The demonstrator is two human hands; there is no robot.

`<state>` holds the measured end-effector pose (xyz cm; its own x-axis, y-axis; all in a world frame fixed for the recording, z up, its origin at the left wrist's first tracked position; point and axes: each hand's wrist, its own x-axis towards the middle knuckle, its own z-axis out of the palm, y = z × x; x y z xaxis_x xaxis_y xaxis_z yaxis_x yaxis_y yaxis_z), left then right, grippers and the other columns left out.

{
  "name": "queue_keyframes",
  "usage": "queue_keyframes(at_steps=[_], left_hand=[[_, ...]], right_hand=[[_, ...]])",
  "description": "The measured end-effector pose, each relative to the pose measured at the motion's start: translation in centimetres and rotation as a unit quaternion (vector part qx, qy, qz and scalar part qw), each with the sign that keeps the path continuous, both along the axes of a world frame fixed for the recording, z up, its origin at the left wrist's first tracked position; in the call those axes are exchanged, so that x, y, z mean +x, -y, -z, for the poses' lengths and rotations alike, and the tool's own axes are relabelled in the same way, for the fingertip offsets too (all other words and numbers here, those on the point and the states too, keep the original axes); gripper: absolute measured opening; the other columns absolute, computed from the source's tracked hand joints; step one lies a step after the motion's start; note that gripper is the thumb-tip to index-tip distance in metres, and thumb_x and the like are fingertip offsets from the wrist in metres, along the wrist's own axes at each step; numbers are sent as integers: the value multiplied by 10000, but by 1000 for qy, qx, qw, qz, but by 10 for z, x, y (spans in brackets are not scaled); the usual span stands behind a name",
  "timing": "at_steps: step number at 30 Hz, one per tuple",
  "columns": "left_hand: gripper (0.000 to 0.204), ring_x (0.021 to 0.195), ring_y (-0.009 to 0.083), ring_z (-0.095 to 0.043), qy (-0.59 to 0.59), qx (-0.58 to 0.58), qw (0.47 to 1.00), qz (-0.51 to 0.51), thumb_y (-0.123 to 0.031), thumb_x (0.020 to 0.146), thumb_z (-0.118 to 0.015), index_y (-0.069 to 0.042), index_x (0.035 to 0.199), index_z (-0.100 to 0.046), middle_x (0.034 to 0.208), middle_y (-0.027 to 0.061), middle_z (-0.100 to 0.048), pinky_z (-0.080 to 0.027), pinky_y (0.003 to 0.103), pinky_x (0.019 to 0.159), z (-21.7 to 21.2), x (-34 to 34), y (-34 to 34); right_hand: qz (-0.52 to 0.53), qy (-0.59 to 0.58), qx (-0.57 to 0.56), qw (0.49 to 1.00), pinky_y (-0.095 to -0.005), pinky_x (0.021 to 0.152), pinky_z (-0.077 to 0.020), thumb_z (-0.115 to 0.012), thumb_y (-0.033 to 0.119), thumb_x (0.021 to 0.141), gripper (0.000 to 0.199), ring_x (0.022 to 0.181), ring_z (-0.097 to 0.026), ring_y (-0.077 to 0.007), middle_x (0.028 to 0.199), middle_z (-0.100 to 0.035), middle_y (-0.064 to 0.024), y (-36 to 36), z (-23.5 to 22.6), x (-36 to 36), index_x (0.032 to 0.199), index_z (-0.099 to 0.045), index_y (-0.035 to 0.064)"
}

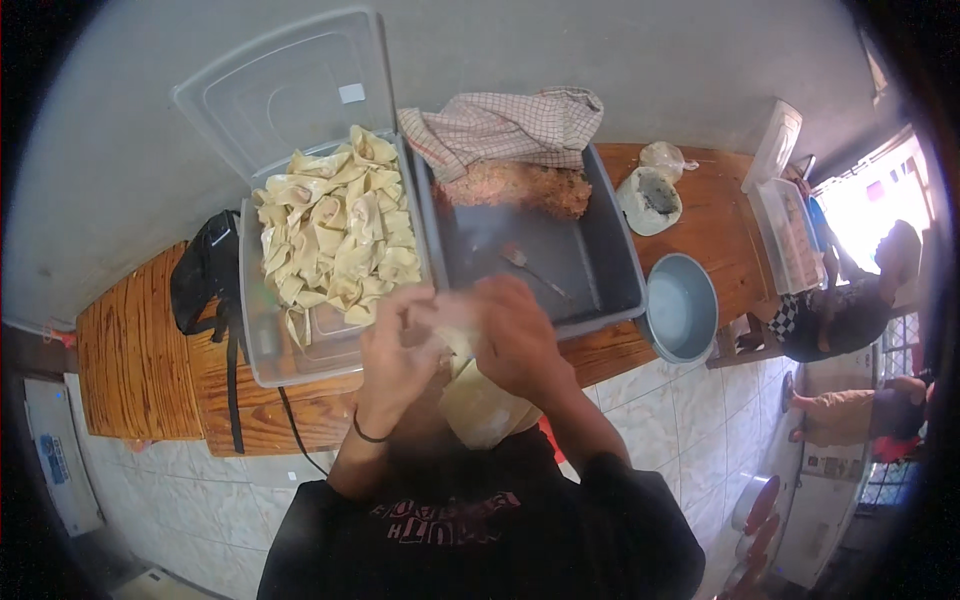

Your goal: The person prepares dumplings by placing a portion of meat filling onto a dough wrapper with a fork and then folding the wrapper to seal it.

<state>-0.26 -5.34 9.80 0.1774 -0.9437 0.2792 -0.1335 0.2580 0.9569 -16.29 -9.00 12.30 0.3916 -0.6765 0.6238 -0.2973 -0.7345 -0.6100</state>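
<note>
My left hand [398, 345] and my right hand [517, 335] meet at the near edge of a grey tub [480, 240]. Both have their fingers closed on a pale dumpling wrapper [456, 338], mostly hidden by fingers and haze. Below them, close to my body, lies a stack of cream dumpling wrappers [487, 405]. Pink minced filling [515, 188] fills the far part of the tub, partly under a checked cloth [500, 128]. A spoon [540, 274] rests on the tub's bottom. Left of it, many folded dumplings [340, 225] are heaped in a clear plastic box [262, 350].
The box's lid [290, 95] leans on the wall. Rightward on the wooden table [720, 205] are a white tub [650, 202], a blue-grey bucket [682, 308] at the edge, and another container [785, 232]. A black bag [205, 270] sits left. Two people are at the far right.
</note>
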Motion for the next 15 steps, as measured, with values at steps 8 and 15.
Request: queue_keyframes(at_steps=[8,15], left_hand=[[278,974,238,-611,113,1,982,152,29,722,-682,-7,993,-637,1057,149,-622,-468,293,832,11,17,-10],[347,1007,344,-616,333,228,885,231,-53,736,-694,-63,1081,-655,1083,194,-630,-490,402,851,-43,80,-28]], right_hand=[[-41,-178,55,982,-346,856,-424,-656,38,714,448,863,-587,-240,884,-656,-60,-21,11,-10,1152,-618,126],[-114,-129,232,957,-376,869,-403,-737,170,756,447,889,-568,-272,991,-648,-77,-42,12,11,1179,-599,127]])
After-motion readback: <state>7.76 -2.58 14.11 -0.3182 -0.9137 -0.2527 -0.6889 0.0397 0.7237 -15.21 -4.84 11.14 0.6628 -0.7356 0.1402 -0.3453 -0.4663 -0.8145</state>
